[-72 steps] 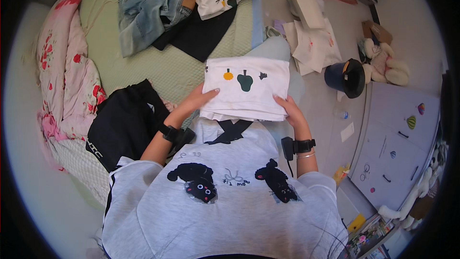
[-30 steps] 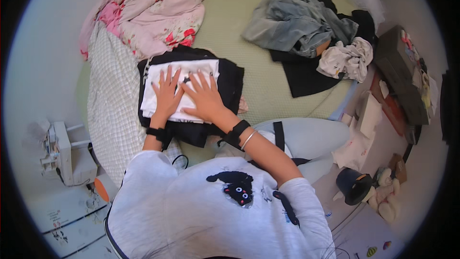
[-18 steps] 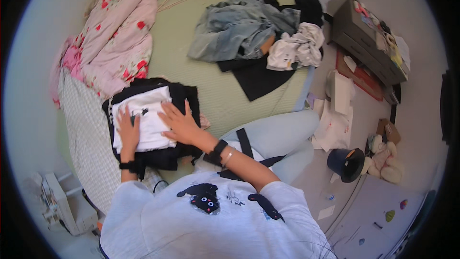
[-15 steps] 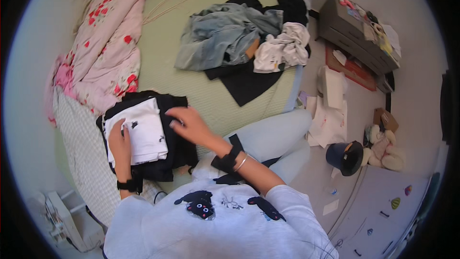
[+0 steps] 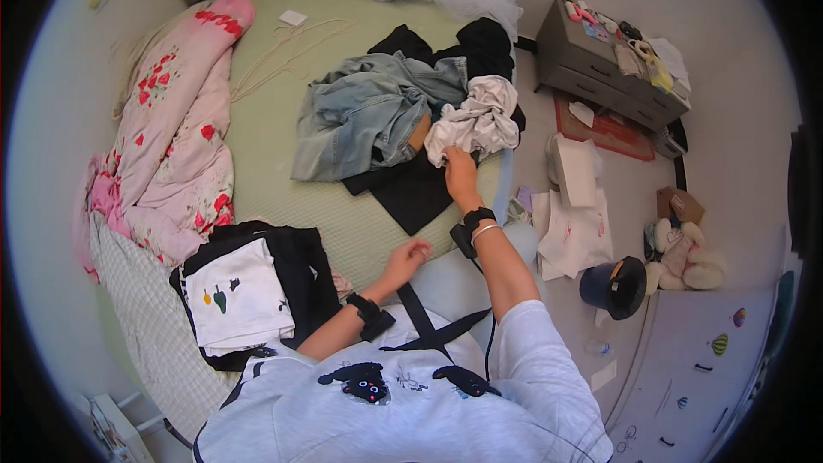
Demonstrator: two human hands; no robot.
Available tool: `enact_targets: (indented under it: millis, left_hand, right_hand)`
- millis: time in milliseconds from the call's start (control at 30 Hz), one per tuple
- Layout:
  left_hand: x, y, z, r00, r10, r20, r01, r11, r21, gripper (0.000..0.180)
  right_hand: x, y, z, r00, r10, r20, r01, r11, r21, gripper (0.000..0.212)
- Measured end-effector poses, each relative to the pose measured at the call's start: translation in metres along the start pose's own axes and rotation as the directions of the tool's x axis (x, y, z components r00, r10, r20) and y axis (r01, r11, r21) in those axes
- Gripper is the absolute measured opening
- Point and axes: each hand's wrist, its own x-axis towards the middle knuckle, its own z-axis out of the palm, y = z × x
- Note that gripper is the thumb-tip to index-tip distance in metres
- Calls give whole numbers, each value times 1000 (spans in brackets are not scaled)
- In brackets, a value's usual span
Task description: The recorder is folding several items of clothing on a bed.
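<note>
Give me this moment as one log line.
Right hand: touching crumpled white garment, near edge | Left hand: empty, loosely curled | Folded white garment: atop black clothes

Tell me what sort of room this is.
Most likely a bedroom: there's a bed with a light green cover, a pink floral quilt bunched on it, and a grey chest of drawers nearby.

Open bedcover between folded stack and jeans, passable for left hand; jeans blocking white garment's left side
</note>
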Motion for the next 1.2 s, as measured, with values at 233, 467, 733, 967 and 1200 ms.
enact_targets:
  millis: [233,467,733,967,1200]
  left_hand:
    - [28,116,-34,959,-233,160,262,515,-816,47]
    - [17,85,-32,992,0,123,52,904,-424,33]
    - [-14,52,-39,846,-164,507,515,494,-701,36]
    - [-33,102,-38,951,-165,263,306,636,-708,37]
    - [-3,146,-52,990,-92,111,127,920,-370,29]
  right_hand:
    - [-59,-86,-103,986,-71,-154,160,691,705,28]
    - [-156,-117,-161,726,-520,451,-79,588,805,19]
    - [-163,-82,-182,937,252,-243,-75,823,563,28]
    - [-188,-50,-187,909,270,316,-351,87,932,29]
    - [-220,-15,-203,888,29,459,-254,-801,542,37]
